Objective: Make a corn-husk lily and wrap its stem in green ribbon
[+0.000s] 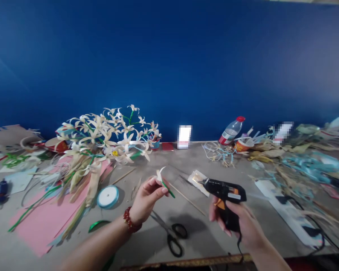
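Between the thumb and fingers of my left hand is a small artificial flower with pale petals and a short green stem. My right hand grips a black and orange hot glue gun, its nozzle pointing left over a whitish packet. A gap separates the nozzle from the flower. Below my left hand lie black-handled scissors. A thin wooden stick rests on the table between my two hands. Left of my wrist is a blue and white ribbon spool.
Many white artificial flowers stand at the back left, above pink paper and dried husks. A tilted bottle and a red paper cup stand at the back. A white power strip with black cords lies right. Behind is a blue wall.
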The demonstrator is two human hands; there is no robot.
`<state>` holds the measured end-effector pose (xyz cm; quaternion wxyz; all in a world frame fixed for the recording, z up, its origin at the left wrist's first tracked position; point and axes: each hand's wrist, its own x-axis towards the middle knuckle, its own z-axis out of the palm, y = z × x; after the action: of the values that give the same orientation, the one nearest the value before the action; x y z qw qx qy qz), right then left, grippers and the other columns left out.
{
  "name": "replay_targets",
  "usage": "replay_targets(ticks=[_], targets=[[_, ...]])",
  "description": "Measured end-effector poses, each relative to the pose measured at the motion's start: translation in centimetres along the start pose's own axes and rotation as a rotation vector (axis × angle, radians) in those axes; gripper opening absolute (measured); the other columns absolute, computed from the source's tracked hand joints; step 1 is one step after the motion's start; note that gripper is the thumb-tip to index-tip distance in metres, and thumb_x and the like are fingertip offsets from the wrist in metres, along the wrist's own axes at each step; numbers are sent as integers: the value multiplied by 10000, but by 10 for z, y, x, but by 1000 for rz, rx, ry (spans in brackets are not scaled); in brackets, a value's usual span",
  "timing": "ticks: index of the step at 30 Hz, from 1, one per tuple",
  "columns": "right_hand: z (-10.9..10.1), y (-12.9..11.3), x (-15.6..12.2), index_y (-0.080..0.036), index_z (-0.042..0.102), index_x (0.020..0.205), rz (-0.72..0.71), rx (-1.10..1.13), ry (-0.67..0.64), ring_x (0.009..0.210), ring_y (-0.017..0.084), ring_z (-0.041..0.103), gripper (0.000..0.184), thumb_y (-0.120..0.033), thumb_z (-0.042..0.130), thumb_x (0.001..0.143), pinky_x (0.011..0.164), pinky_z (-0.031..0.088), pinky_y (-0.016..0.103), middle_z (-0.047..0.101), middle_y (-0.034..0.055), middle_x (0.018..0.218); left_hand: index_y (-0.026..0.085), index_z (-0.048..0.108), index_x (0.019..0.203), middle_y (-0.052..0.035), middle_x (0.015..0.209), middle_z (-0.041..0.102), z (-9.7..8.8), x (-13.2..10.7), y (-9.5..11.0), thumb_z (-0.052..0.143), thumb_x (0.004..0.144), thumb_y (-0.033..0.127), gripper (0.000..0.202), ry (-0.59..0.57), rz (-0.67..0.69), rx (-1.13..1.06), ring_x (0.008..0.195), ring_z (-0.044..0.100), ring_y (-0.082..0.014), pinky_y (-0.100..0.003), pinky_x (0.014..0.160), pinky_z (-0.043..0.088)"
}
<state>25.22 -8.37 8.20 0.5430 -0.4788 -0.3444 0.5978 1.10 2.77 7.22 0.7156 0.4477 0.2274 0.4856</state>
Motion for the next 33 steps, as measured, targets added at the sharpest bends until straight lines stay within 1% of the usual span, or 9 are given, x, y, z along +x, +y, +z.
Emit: replay_targets(ticks=[3,6,9,12,17,23,28,30,33], targets=[[14,5,-6,-140,649,886,32,-77,-69,471,125,548,438,-574,636,827,385,389,202,705,96,696,149,679,746,-17,769,627,2,-2,3,817,712,293,203,-24,-2,-41,668,572,-121,-264,653,496],[31,5,-13,-127,689,874,9,-205,-129,542,142,566,468,-589,623,840,469,434,245,708,112,744,147,683,731,-14,768,618,3,-4,6,810,721,265,174,-34,19,-46,683,565,-118,-255,661,486],[46,2,-18,-136,705,882,-83,-335,-115,576,151,565,451,-577,613,857,554,466,286,708,106,758,149,685,735,-14,765,615,3,-6,8,795,736,243,145,-49,45,-49,701,562,-123,-253,668,473],[54,2,-17,-150,687,860,-149,-411,-78,587,161,564,451,-589,584,870,584,473,305,701,97,745,150,685,738,-16,763,613,1,-8,10,784,747,231,129,-64,55,-45,716,558,-128,-256,680,460],[54,2,-15,-149,665,874,-178,-429,-67,604,169,578,456,-594,567,878,583,479,307,693,99,747,155,696,728,-17,782,620,0,-10,13,798,731,209,116,-46,79,-24,761,565,-135,-253,717,456],[51,1,-12,-157,636,890,-193,-498,-164,580,161,572,410,-556,544,901,572,480,297,688,93,751,171,719,778,-19,822,649,-1,-13,12,791,741,194,84,-62,70,16,785,578,-133,-243,732,468],[50,5,-13,-163,614,911,-183,-519,-94,583,159,562,374,-530,541,907,579,472,293,692,79,738,177,722,797,-21,837,659,-2,-13,11,791,740,200,93,-55,70,42,784,582,-133,-243,732,473],[49,5,-13,-164,615,881,-191,-549,-98,583,157,558,362,-515,534,912,579,466,290,687,75,729,177,719,787,-20,830,654,-1,-13,11,793,737,204,93,-54,73,40,784,583,-135,-243,730,474],[47,4,-13,-160,624,893,-207,-594,-137,574,157,561,360,-503,517,920,562,464,284,682,76,725,173,713,764,-19,815,641,-1,-13,13,786,743,211,85,-68,72,48,778,579,-135,-243,724,471]])
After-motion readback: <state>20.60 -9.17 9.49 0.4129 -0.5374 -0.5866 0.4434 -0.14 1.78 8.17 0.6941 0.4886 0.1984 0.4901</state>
